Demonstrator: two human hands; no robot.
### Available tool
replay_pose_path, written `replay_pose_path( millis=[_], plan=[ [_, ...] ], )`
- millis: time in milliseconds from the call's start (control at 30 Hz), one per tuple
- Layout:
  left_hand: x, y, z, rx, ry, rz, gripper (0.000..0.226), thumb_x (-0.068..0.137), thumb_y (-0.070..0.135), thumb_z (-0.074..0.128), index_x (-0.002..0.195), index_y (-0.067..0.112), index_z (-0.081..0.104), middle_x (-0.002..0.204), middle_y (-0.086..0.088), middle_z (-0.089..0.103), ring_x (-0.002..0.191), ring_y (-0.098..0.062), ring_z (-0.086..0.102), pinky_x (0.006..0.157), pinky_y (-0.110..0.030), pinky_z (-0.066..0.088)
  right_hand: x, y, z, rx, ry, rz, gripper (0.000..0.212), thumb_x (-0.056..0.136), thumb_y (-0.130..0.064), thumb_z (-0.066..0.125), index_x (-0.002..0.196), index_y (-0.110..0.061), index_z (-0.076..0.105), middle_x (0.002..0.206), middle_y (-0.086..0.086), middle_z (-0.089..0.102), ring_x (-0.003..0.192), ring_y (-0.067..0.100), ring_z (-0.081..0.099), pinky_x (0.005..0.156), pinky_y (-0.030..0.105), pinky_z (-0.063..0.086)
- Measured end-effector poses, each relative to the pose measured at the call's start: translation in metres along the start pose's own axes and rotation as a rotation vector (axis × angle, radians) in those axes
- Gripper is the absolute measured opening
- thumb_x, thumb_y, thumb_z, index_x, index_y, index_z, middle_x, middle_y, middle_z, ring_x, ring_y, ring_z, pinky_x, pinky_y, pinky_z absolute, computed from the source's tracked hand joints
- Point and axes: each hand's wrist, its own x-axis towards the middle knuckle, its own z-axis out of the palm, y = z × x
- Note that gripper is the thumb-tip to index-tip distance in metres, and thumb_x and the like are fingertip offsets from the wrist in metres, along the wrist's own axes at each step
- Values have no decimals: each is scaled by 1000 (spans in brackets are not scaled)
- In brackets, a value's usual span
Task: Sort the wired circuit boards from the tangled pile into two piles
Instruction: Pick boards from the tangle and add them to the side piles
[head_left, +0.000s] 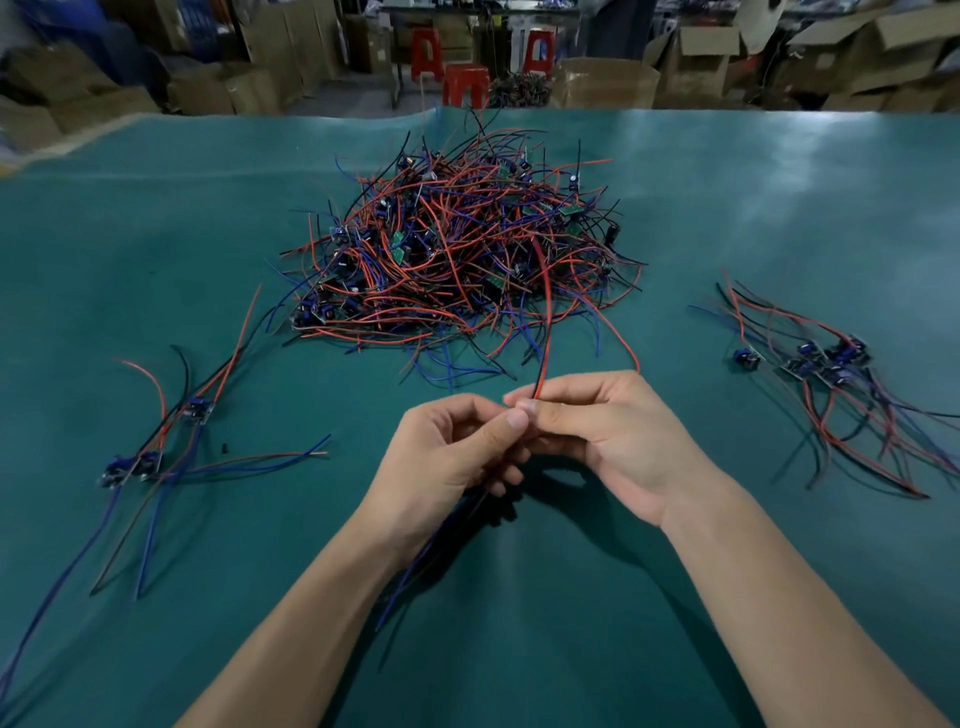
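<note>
The tangled pile (457, 249) sits at the middle of the green worktop (727, 208), toward its far edge: a dense heap of thin red, blue and black wires with small green and dark circuit boards caught among them (the boards are mostly buried, only a few faces show). Loose wire ends stick out on every side.

Near the left edge lies the left pile (156, 441), about 3 small boards with blue parts, their long wires trailing toward the near edge. Near the right edge lies the right pile (826, 364), a tighter cluster of boards with wires fanned toward the near right corner.

Just in front of the heap, above the worktop, both hands meet. The right hand (608, 436) pinches a paired red and black wire (543, 332) between thumb and fingertips; the wire rises back into the heap. The left hand (447, 447) is curled around blue and black wires (415, 571) that hang below the wrist toward the near edge. The board they hold is hidden by the fingers.
</note>
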Motion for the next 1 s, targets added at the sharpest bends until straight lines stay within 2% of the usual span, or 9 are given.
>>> replay_pose_path(
  millis=[100, 333, 500, 600, 767, 867, 933, 1000],
  plan=[
    [2, -1, 1, -7, 4, -28, 24, 79, 29, 72, 84, 7, 64, 71, -11, 68, 52, -14, 61, 47, -20, 48, 2, 2, 3, -91, 115, -60, 4, 77, -6, 80, 78, -10, 81, 78, 10, 75, 70, 19, 70, 70, 27, 59],
    [0, 1, 1, 37, -55, -36, 29, 79, 27, 72, 84, 3, 59, 67, -10, 66, 44, -12, 54, 36, -18, 38, 11, -4, -19, -145, 520, -163, 14, 81, -1, 81, 72, -11, 79, 72, 3, 74, 60, 15, 66, 59, 23, 55],
    [-1, 1, 1, 88, -79, -38, 29, 79, 29, 73, 83, 4, 60, 70, -13, 68, 43, -12, 49, 35, -18, 33, 14, -5, -39, -192, 726, -238, 13, 85, -8, 79, 73, -13, 78, 63, 6, 72, 56, 18, 66, 56, 25, 53],
    [-2, 2, 0, 114, -88, -36, 28, 79, 28, 73, 84, 3, 59, 71, -13, 68, 43, -12, 49, 35, -18, 34, 15, -5, -41, -131, 735, -200, 22, 90, -15, 75, 69, -8, 75, 60, 7, 68, 49, 17, 61, 46, 23, 48],
    [-3, 2, 2, 163, -102, -15, 26, 80, 25, 73, 88, 3, 61, 75, -14, 70, 47, -14, 56, 38, -19, 39, 16, -9, -39, 256, 751, -23, 35, 92, -18, 67, 57, -11, 68, 50, -1, 57, 38, 8, 47, 36, 18, 33],
    [-4, 1, 2, 132, -112, -5, 25, 77, 17, 73, 95, 1, 66, 83, -20, 71, 59, -18, 67, 46, -19, 47, 15, -13, -44, 486, 746, 17, 43, 93, -21, 67, 51, -12, 68, 50, -3, 54, 37, 6, 46, 36, 16, 31],
    [-4, 1, 2, 89, -100, -11, 22, 79, 9, 72, 96, -3, 66, 83, -19, 72, 68, -21, 72, 54, -21, 52, 12, -15, -46, 565, 690, 1, 44, 96, -34, 67, 62, -8, 73, 57, 0, 61, 43, 7, 54, 40, 17, 39],
    [-2, 0, 2, 17, -23, -15, 13, 84, -1, 68, 97, -4, 65, 83, -18, 73, 71, -22, 73, 57, -22, 54, 11, -14, -41, 569, 595, -11, 52, 97, -51, 60, 88, -1, 74, 70, 7, 71, 54, 12, 64, 48, 20, 50]
  ],
)
